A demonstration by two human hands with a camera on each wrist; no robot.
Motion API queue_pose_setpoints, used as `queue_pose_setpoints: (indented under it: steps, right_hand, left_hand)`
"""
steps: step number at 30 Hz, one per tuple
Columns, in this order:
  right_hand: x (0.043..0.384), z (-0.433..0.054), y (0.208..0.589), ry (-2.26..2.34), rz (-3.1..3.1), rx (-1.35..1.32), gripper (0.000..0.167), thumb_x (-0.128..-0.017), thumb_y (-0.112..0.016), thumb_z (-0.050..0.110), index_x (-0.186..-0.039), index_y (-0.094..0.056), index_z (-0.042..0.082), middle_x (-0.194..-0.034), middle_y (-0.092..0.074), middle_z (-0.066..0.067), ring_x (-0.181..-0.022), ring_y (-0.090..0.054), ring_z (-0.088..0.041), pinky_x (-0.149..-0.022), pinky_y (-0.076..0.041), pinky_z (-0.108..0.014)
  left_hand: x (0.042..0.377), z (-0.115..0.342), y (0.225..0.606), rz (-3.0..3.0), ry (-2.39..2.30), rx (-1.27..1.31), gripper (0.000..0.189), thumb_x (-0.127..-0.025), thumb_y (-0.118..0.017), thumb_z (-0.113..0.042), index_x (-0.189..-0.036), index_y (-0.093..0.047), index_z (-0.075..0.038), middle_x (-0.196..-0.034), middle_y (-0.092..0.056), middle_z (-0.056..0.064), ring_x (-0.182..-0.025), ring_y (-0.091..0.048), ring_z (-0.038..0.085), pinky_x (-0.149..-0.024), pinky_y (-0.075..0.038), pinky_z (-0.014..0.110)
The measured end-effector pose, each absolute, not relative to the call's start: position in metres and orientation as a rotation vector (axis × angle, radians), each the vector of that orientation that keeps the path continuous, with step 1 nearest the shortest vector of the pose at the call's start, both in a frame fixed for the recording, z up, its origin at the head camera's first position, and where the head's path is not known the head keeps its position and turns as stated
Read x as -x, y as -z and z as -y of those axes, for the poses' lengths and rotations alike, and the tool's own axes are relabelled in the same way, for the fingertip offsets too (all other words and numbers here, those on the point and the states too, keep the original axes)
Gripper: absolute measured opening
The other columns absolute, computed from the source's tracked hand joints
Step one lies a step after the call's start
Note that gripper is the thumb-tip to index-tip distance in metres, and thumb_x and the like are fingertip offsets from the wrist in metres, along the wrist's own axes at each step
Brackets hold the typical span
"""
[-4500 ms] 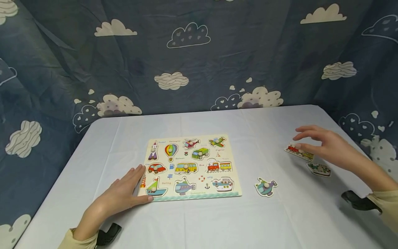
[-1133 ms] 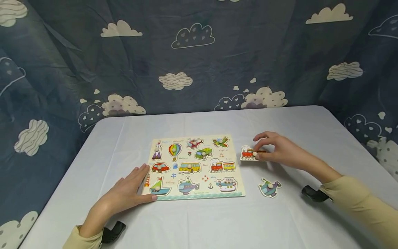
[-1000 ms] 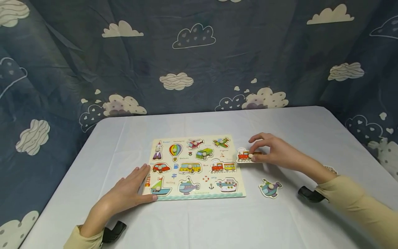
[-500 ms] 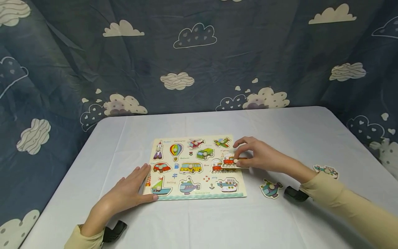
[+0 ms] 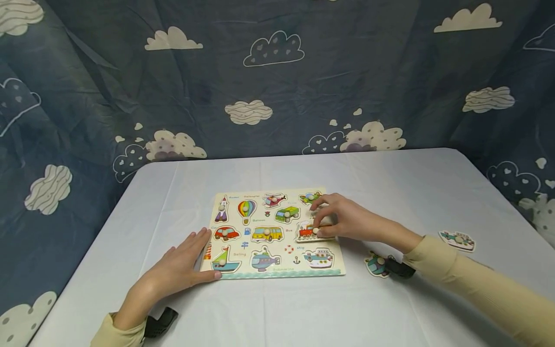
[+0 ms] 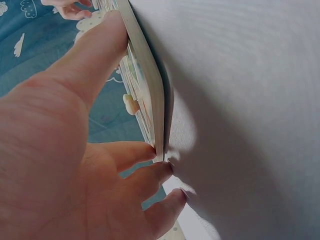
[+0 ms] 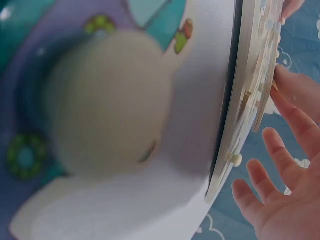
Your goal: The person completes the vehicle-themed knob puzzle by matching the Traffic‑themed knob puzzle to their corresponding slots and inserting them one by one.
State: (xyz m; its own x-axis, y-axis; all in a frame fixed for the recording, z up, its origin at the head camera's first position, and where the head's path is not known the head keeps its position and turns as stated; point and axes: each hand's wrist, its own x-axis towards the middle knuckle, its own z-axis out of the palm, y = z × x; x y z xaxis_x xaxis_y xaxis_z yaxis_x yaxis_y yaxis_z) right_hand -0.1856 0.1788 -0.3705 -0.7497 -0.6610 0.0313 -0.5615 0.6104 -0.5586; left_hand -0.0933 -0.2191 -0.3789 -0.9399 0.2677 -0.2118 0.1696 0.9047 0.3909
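Observation:
A wooden peg puzzle board [image 5: 277, 270] with vehicle pictures lies on the table. My left hand [image 5: 173, 267] rests along its left edge, fingers extended and thumb at the front corner, as the left wrist view [image 6: 115, 185] also has it. My right hand [image 5: 353, 221] pinches the knob of the train puzzle piece [image 5: 306, 232] over the train picture at the board's right side. In the right wrist view the piece's edge [image 7: 262, 107] appears raised above the board. Fingers of the right hand cover part of the train.
The submarine piece [image 5: 375, 266] lies right of the board, partly under the black wrist camera [image 5: 400, 268]. Farther right sits the ship piece [image 5: 457, 240]. White cloth covers the table [image 5: 260, 313]; a dark cloud-patterned curtain [image 5: 277, 82] hangs behind.
My right hand picked up the train piece at the right and carried it left onto the board, lowering it over the train picture. My left hand stays at the board's left edge.

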Motion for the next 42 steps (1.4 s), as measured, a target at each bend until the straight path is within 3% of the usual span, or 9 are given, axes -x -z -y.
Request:
queue_pose_setpoints:
  steps: [17,25,36,42]
  right_hand:
    - [0.189,-0.172,0.378,0.755,-2.678,1.105,0.015,-0.08,-0.084,0.019,-0.087,-0.075,0.029,-0.13,-0.057,-0.006,-0.123,-0.044,-0.031,-0.102,-0.036,-0.053]
    - [0.184,-0.181,0.371,0.791,-2.702,1.02,0.012,-0.082,-0.081,0.022,-0.091,-0.076,0.029,-0.136,-0.055,-0.006,-0.129,-0.041,-0.031,-0.103,-0.035,-0.054]
    - [0.172,-0.211,0.354,0.837,-2.776,0.86,0.017,-0.084,-0.079,0.017,-0.101,-0.076,0.019,-0.138,-0.053,-0.008,-0.131,-0.04,-0.031,-0.101,-0.037,-0.055]
    - [0.159,-0.231,0.347,0.855,-2.777,0.814,0.019,-0.084,-0.079,0.016,-0.102,-0.076,0.021,-0.137,-0.053,-0.007,-0.129,-0.043,-0.032,-0.101,-0.038,-0.057]
  left_hand:
    - [0.093,0.219,0.378,-2.813,-0.537,-0.337,0.111,-0.076,-0.072,-0.067,-0.155,-0.026,-0.004,-0.159,-0.026,0.018,-0.145,-0.021,0.041,-0.105,-0.018,0.072]
    - [0.093,0.218,0.377,-2.801,-0.533,-0.334,0.111,-0.076,-0.071,-0.068,-0.156,-0.026,-0.004,-0.159,-0.025,0.018,-0.145,-0.02,0.041,-0.105,-0.018,0.072]
    - [0.092,0.218,0.376,-2.8,-0.531,-0.35,0.111,-0.077,-0.068,-0.069,-0.155,-0.025,-0.002,-0.159,-0.024,0.019,-0.145,-0.02,0.042,-0.105,-0.018,0.072]
    - [0.093,0.218,0.376,-2.803,-0.527,-0.355,0.111,-0.077,-0.069,-0.069,-0.155,-0.025,-0.003,-0.159,-0.024,0.019,-0.145,-0.021,0.041,-0.105,-0.019,0.072]
